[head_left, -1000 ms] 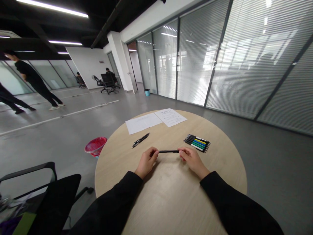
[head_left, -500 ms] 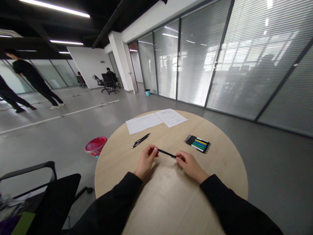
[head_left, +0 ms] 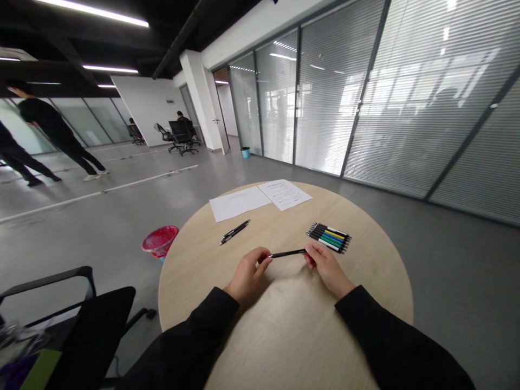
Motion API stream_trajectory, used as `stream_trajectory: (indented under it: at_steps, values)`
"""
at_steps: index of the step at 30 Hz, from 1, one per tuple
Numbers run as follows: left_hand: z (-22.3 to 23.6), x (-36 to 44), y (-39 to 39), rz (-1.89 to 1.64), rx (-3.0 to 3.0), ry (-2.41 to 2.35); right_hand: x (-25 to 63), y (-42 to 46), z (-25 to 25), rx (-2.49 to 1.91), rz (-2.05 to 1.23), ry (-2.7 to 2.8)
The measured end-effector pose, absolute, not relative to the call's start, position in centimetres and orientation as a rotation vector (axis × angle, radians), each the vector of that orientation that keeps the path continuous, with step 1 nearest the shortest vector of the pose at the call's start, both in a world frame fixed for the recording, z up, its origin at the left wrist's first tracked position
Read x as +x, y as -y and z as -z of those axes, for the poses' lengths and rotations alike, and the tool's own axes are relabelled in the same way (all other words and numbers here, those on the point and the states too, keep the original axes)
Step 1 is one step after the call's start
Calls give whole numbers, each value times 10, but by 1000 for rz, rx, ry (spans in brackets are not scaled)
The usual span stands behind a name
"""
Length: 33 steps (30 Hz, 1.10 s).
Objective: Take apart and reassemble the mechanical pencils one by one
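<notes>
A black pen [head_left: 287, 253] is stretched between my two hands above the round wooden table [head_left: 292, 336]. My left hand [head_left: 248, 272] pinches its left end between thumb and fingers. At the other end, my right hand [head_left: 324, 266] is closed on the pen, which slopes slightly up to the right. Just beyond my right hand lies a row of several pens [head_left: 329, 237] side by side, with black, white, yellow, blue and green barrels. Two dark pens [head_left: 234, 232] lie together beyond my left hand.
Two printed paper sheets [head_left: 239, 204] lie at the table's far edge. On the floor to the left stands a red-lined bin [head_left: 160, 241], with a black office chair [head_left: 93, 325] nearer me. People in black [head_left: 57, 127] stand at far left; a glass wall runs along the right.
The pen's tilt has changed: level at first, then its right end dipped, and now that end is higher. Both hands have shifted a little to the right with it.
</notes>
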<state>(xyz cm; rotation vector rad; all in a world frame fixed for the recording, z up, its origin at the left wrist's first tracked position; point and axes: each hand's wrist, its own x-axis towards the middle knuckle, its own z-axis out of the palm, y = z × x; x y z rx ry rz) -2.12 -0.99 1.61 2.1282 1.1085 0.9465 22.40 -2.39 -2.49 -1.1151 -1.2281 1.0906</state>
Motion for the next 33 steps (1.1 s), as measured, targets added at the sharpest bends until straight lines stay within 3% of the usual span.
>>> stream_trajectory:
  at_steps: [23, 33]
  values:
    - [-14, -18, 12, -883, 1912, -1031, 229, 29, 19, -1056, -1036, 1522]
    - [-6, -14, 12, -813, 1536, -932, 229, 33, 10, -1094, -805, 1672]
